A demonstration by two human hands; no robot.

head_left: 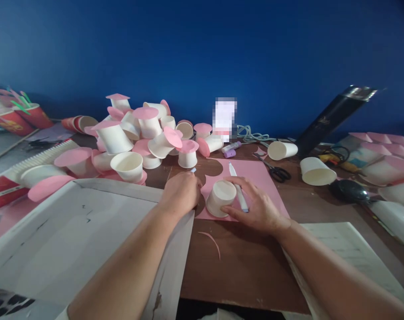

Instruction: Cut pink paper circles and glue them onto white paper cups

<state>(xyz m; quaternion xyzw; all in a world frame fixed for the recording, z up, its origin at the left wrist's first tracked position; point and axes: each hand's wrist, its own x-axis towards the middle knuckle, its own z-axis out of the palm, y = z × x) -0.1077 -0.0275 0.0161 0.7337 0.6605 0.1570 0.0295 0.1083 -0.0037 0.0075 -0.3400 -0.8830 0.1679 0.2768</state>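
Observation:
An upside-down white paper cup [220, 197] stands on a pink paper sheet [255, 178] on the brown table. My right hand [257, 204] rests on the sheet with its fingers against the cup, and a white pen [239, 192] lies between its fingers. My left hand [182, 192] is closed at the sheet's left edge, and a small light tip [193, 170] pokes out of it. What that tip belongs to I cannot tell.
A heap of white cups with pink discs [138, 133] fills the back left. Scissors [275, 170], glue sticks [231, 149], loose cups [317, 171], a dark box [331, 118] and cables lie behind. A grey board [82, 231] lies left, papers [348, 253] right.

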